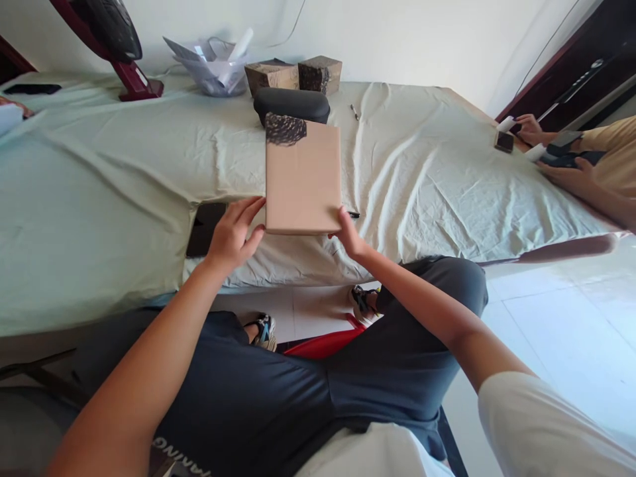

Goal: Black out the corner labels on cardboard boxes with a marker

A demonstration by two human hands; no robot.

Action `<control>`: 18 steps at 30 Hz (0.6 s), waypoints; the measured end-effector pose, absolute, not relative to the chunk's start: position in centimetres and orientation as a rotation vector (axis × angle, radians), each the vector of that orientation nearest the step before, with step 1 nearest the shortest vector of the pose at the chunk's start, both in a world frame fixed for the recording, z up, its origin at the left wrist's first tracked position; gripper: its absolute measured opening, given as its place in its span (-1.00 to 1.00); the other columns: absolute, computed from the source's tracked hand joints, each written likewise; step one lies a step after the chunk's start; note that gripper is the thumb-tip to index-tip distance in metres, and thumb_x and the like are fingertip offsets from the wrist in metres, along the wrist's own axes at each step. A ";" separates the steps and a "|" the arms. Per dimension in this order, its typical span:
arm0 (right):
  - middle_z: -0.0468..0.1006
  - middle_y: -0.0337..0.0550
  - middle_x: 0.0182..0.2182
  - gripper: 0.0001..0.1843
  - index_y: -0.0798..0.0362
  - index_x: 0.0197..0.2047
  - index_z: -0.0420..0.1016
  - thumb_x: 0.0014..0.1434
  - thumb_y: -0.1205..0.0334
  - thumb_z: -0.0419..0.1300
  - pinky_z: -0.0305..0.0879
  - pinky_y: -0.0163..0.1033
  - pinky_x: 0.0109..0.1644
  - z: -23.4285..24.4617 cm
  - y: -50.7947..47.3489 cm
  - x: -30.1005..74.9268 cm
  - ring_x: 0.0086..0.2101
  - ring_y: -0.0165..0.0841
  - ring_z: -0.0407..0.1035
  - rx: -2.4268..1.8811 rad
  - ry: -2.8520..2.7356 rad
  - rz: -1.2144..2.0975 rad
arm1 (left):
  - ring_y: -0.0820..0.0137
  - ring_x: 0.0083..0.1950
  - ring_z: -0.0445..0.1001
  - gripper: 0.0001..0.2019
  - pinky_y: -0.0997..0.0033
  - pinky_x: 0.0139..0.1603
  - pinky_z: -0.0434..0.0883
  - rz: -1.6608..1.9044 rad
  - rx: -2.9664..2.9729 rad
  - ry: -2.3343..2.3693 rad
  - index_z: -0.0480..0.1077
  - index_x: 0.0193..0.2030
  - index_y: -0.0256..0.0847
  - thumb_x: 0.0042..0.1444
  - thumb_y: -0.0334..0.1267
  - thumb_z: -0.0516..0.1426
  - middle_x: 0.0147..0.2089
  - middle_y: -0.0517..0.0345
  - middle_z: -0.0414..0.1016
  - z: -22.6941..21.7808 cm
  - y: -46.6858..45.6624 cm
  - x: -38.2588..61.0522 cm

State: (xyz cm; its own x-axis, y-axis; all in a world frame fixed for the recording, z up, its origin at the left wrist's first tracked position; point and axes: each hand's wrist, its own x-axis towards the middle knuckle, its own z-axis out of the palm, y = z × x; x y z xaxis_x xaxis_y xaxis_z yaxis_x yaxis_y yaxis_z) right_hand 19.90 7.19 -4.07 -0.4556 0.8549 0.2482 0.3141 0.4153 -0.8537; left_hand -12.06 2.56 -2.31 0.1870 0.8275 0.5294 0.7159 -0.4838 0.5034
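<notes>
A brown cardboard box point(304, 182) with black scribble at its upper left corner is in front of me, over the cloth-covered table. My right hand point(348, 233) grips its lower right corner, thumb along the side and fingers hidden beneath. On the other side, my left hand point(236, 233) has its fingers apart, with the fingertips at the box's left edge; whether they press on it I cannot tell. A dark phone point(205, 229) lies on the cloth just left of that hand. Part of a black pen point(354, 214) shows beside my right thumb.
Behind the box are a black zip case point(291, 105), two scribbled cardboard boxes point(273, 77) and a clear plastic container point(216, 69) of papers. A dark red appliance point(136, 83) stands at the back left. Another person's hands point(571, 156) are at the table's right end.
</notes>
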 end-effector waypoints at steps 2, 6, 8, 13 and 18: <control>0.57 -0.04 -0.27 0.13 -0.04 0.18 0.52 0.37 -0.67 -0.54 0.47 -0.05 -0.29 -2.8 7.1 21.1 -0.33 -0.17 0.48 -0.870 -1.803 1.329 | -0.09 0.51 0.41 -0.29 -0.15 0.53 0.44 1.220 2.328 1.451 0.33 0.58 -0.03 0.35 0.13 0.14 0.50 -0.14 0.42 -2.3 1.2 -11.3; 0.35 -0.28 -0.49 -0.22 -0.05 -0.20 0.49 0.37 -0.66 0.06 0.34 -0.15 -0.28 -0.7 6.4 22.9 -0.44 -0.33 0.27 -0.695 -1.770 1.367 | -0.09 0.38 0.50 -0.18 -0.08 0.28 0.61 1.292 2.401 1.356 0.26 0.65 -0.03 0.34 0.26 0.16 0.42 -0.21 0.41 -2.8 -0.6 -11.8; 0.35 -0.29 -0.47 -0.29 -0.05 -0.24 0.49 0.37 -0.59 0.17 0.34 -0.17 -0.24 -0.1 5.9 23.0 -0.41 -0.33 0.27 -0.665 -1.813 1.265 | -0.04 0.30 0.52 -0.19 0.02 0.12 0.66 1.395 2.415 1.286 0.29 0.63 -0.06 0.36 0.27 0.18 0.38 -0.23 0.41 -2.9 -0.9 -12.1; 0.51 -0.19 -0.20 -0.38 -0.02 0.11 0.60 0.42 -0.43 0.25 0.41 -0.20 -0.15 0.1 4.9 22.0 -0.26 -0.33 0.35 -0.586 -1.925 1.143 | 0.00 0.29 0.47 -0.33 0.20 0.00 0.63 1.564 2.195 1.169 0.58 0.30 -0.21 0.33 0.31 0.26 0.35 -0.27 0.43 -2.3 -1.3 -12.1; 0.54 -0.09 0.00 -0.01 -0.12 0.69 0.16 0.42 -0.43 0.24 0.49 -0.15 -0.17 -0.7 5.2 21.9 -0.30 -0.34 0.32 -0.606 -2.065 0.948 | 0.14 0.08 0.56 -0.19 0.26 -0.13 0.58 1.647 1.279 1.097 0.50 0.11 -0.16 0.22 0.61 0.14 0.07 -0.05 0.61 -2.4 -0.7 -12.4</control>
